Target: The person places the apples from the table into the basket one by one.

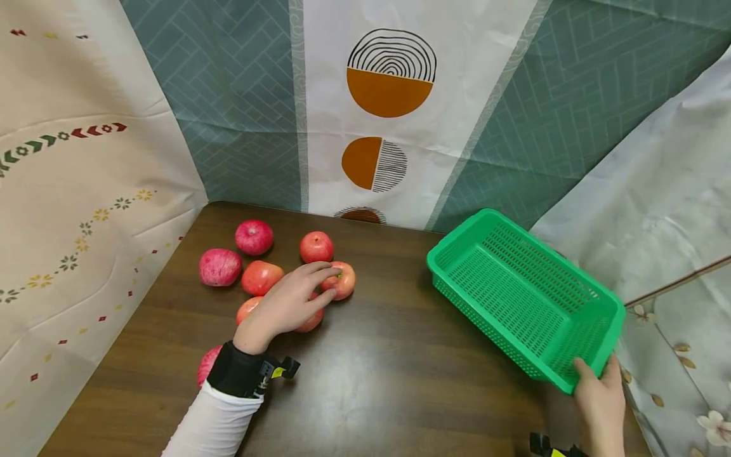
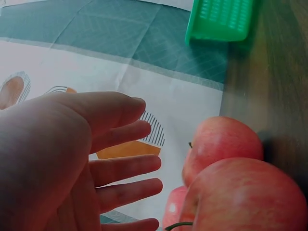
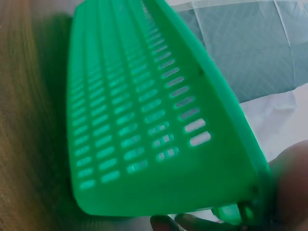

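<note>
Apples left of the green basket
My feed shows the left grip wide over them (nothing held), the right grip holding the basket's near end.

The rectangular green plastic basket, its walls and floor perforated, lies slantwise at the right, its near end gripped by the right hand. Beneath the left hand sits a round yellow-flushed apple, stem end up, near a redder apple just beyond.
</note>
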The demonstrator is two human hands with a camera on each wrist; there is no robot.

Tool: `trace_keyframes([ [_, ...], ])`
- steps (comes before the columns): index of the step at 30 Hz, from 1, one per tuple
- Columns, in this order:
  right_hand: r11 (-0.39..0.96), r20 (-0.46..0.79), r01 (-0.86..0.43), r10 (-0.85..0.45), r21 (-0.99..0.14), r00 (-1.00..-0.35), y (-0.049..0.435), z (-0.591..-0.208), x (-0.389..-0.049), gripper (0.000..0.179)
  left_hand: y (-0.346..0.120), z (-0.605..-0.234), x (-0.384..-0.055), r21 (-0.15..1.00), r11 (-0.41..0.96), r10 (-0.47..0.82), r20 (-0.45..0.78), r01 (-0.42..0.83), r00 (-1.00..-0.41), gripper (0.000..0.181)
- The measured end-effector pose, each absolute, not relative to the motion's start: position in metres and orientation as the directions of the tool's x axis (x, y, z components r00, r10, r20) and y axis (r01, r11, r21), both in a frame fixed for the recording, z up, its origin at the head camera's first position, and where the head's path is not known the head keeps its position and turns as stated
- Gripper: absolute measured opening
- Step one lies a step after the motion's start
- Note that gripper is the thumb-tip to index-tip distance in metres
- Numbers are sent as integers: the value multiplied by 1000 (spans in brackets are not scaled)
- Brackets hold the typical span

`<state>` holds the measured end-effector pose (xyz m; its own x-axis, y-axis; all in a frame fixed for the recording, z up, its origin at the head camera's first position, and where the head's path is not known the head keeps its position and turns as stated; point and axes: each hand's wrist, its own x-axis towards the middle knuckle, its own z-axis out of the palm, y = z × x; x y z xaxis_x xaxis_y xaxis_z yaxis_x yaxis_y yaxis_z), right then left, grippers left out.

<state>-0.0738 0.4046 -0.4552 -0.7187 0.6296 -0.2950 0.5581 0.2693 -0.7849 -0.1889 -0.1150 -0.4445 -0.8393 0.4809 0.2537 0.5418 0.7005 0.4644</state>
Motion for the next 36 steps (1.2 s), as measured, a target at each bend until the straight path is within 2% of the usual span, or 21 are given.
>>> trace_keyframes([
  [5,319,-315,525,525,-789,-791,400,-451,-82,62,-118,-438,-187,467,701,479,252,539,-841,47],
  [14,389,-333,487,401,-782,-854,385,-448,-83,62,-120,-423,-185,470,709,476,232,526,-848,48],
  [22,395,-384,487,313,-779,-868,376,-446,-80,63,-122,-415,-188,443,749,471,165,492,-866,50],
  [30,464,-328,407,245,-787,-912,365,-445,-82,64,-115,-406,-199,382,778,508,85,499,-857,58],
  [36,407,-386,477,288,-779,-876,368,-444,-79,70,-101,-404,-215,336,774,568,7,537,-823,67],
])
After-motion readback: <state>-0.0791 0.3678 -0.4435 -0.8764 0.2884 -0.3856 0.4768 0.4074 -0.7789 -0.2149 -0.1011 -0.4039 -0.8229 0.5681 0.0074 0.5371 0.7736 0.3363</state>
